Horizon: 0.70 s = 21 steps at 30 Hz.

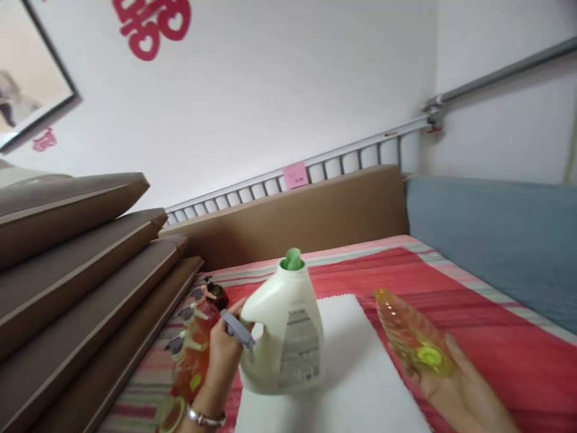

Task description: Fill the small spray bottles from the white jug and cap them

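Note:
My left hand (225, 346), with a silver bracelet at the wrist, is closed around a grey spray trigger head (237, 329), just left of a large white detergent jug (300, 325). The jug is upright over a white board, uncapped, with a green pour spout in its neck. In my right hand (433, 376) is a clear, yellowish ribbed bottle (412, 331), tilted with its open-looking neck up and left. A yellow-green round mark shows on its side. Several similar spray bottles (193, 343) stand in a row left of my left forearm, partly hidden by it.
The white board (360, 373) lies on a red striped cloth (451, 307). Stacked brown cushions (76, 264) rise on the left. Behind are a brown padded panel (297, 222) and a white radiator (351, 161) with a pink note (296, 175). A blue-grey panel (491, 240) borders the right.

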Motion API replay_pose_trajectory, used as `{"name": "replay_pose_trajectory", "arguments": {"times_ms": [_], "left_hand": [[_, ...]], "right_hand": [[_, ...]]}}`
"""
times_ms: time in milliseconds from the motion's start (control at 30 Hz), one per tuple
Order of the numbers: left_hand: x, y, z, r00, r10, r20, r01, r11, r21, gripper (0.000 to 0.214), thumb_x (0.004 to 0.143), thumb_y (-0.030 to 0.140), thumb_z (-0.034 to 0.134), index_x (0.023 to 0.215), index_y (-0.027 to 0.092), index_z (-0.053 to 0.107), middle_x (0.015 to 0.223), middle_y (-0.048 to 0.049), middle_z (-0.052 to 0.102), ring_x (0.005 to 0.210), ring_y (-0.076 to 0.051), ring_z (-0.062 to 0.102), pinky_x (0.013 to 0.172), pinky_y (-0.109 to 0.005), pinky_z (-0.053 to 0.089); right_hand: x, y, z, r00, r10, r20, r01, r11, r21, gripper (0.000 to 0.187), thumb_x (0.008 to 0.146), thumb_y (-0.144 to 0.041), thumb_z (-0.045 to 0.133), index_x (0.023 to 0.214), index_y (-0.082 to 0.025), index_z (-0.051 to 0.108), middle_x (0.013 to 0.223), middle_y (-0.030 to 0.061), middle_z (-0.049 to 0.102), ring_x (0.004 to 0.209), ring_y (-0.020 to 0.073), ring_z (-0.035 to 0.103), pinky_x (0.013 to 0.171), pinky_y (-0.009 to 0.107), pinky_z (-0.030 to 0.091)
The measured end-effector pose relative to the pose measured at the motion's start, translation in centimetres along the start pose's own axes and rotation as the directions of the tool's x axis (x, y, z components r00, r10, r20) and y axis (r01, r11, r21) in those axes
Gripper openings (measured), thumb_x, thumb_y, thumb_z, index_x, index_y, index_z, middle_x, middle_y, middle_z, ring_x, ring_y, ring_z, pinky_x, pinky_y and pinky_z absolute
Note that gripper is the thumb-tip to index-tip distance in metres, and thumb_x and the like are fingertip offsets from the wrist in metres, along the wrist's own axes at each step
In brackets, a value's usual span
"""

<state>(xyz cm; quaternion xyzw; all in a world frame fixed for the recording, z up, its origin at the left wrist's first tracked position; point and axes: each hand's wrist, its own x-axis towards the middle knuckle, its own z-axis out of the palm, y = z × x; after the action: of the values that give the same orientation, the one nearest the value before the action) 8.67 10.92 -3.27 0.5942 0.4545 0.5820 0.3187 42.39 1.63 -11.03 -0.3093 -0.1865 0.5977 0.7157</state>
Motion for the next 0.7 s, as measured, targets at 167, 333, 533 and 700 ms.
{"name": "replay_pose_trajectory", "arguments": {"times_ms": [167,333,533,700], "left_hand": [[4.4,-1.9,3.2,0.997,0.069,-0.042,-0.068,0.998,0.012,0.065,0.063,0.033,0.074,0.122,0.014,0.055,0.103,-0.0105,0.071,0.086,-0.021,0.067,0.073,-0.027,0.055],[7.0,-6.8,5.4,0.996,0.080,-0.045,-0.076,0.994,0.079,0.050,0.068,0.030,0.068,0.115,0.012,0.059,0.102,-0.0098,0.072,0.087,-0.019,0.067,0.073,-0.024,0.053],[6.4,-11.1,4.3,0.994,-0.022,-0.106,0.029,0.997,0.071,0.051,0.070,0.030,0.067,0.117,0.013,0.057,0.107,-0.0100,0.069,0.096,-0.020,0.065,0.079,-0.026,0.051],[5.7,-10.1,3.9,0.999,-0.028,-0.021,0.028,1.000,0.010,0.054,0.066,0.026,0.070,0.117,0.012,0.058,0.102,-0.0112,0.071,0.092,-0.021,0.066,0.082,-0.030,0.051]], "right_hand": [[0.8,0.2,-1.5,0.988,0.126,-0.090,-0.092,0.945,0.313,0.038,0.080,-0.051,0.056,0.109,-0.027,0.061,0.099,0.0037,0.073,0.084,0.0213,0.068,0.066,0.029,0.057],[0.7,1.5,-1.0,0.979,0.184,-0.084,-0.142,0.922,0.359,0.035,0.079,-0.048,0.060,0.104,-0.025,0.062,0.095,0.0051,0.074,0.080,0.0226,0.069,0.063,0.029,0.055],[0.7,2.6,0.0,0.962,0.265,-0.069,-0.227,0.911,0.345,0.048,0.076,-0.060,0.055,0.107,-0.024,0.060,0.092,0.0089,0.074,0.078,0.0247,0.069,0.061,0.031,0.054],[0.4,4.1,1.2,0.955,0.296,-0.027,-0.277,0.919,0.280,0.053,0.075,-0.066,0.052,0.105,-0.023,0.060,0.090,0.0124,0.074,0.067,0.0221,0.066,0.063,0.032,0.053]]}}
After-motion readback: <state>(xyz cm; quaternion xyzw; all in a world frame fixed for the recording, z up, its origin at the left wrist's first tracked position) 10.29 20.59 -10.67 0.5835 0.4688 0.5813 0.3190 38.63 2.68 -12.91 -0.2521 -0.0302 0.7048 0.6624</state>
